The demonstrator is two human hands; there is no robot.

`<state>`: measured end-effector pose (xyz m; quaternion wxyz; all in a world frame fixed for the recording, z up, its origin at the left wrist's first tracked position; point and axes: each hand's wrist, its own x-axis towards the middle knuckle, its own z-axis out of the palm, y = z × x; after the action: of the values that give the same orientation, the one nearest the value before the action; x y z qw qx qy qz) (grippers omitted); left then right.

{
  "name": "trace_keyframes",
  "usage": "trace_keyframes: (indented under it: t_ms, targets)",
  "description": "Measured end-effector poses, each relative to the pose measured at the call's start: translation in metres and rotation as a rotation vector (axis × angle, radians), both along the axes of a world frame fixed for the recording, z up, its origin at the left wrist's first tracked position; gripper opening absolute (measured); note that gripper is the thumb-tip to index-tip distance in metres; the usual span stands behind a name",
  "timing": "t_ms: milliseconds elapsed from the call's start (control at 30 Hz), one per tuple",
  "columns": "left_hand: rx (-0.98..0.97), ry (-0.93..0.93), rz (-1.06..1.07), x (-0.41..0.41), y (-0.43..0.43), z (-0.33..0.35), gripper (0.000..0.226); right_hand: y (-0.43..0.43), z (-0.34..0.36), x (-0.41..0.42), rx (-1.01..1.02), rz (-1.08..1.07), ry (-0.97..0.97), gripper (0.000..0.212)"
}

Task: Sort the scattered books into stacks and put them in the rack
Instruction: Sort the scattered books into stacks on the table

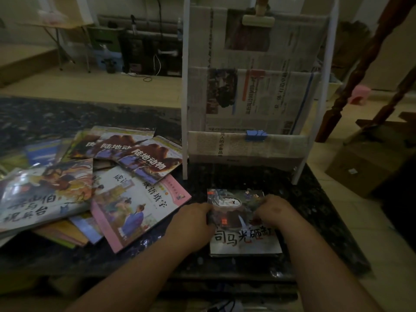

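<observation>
Each grip clamped on the book (244, 238), left hand (193, 218), right hand (273, 209); long axis ran from counter (315, 199) near edge toward rack (184, 104); side edges partly hidden.

Setting: private home, dim living room. Evidence: pale tiled floor (139, 86); turned dark-wood post (360, 68); light folding table (67, 22); brown cardboard box (360, 167); glossy children's picture books (139, 208) on dark speckled stone counter (258, 176).
</observation>
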<state>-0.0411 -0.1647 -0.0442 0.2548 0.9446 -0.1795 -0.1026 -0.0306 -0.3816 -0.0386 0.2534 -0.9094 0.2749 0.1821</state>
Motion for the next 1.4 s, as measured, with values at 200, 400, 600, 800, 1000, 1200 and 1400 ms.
trace_keyframes:
  t_ms: [200,400,600,800,1000,1200,1400]
  targets:
    - [0.023,0.039,-0.001,0.001,0.002,-0.001,0.046,0.005,-0.004,0.000,-0.020,-0.011,0.015,0.023]
    - [0.063,0.028,-0.019,-0.001,0.002,-0.001,0.046,0.006,-0.004,0.000,-0.031,-0.018,0.019,0.025]
    - [-0.005,0.124,-0.014,0.007,0.009,0.003,0.045,0.016,0.003,-0.003,-0.069,0.015,-0.022,0.040]
    - [-0.017,0.064,0.088,0.019,0.035,0.014,0.048,0.047,0.024,0.003,0.045,0.106,-0.225,0.042]
    - [0.037,0.009,0.175,0.032,0.073,0.026,0.049,0.089,0.031,0.011,0.152,0.217,-0.362,0.035]
    - [0.140,-0.106,0.249,0.039,0.116,0.034,0.049,0.130,0.031,0.023,0.249,0.285,-0.409,0.035]
    - [0.311,-0.111,0.365,0.045,0.164,0.033,0.040,0.163,0.029,0.031,0.263,0.359,-0.359,0.036]
